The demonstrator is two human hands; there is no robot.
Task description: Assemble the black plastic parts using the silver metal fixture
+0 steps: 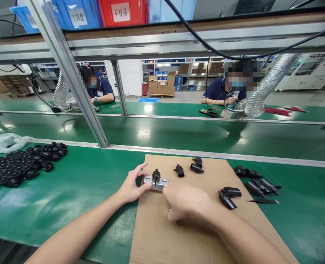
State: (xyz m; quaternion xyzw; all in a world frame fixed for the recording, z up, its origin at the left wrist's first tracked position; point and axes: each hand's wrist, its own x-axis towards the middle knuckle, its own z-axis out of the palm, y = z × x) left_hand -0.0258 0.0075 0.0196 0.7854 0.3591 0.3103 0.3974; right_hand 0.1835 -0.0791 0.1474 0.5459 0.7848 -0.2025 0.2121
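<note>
A small silver metal block (159,186) with slots lies on a cardboard sheet (156,234). A ribbed black plastic part (156,175) stands upright in its middle. My left hand (133,185) holds the block's left end, thumb at the front and fingers reaching behind. At the block's right end, my right hand (187,201) is closed in a fist. Whatever its fingers hold is hidden; a small shiny spot shows below them. On the cardboard beyond lie a black fitting (179,171) and two more black fittings (197,168).
Black tubular fittings (228,197) lie right, near tweezers (267,201). Several dark cylinders (261,186) rest on the green table (109,161). A heap of black rings (21,165) and a plastic bag (6,142) sit left. A metal post (76,84) rises ahead; two co-workers sit opposite.
</note>
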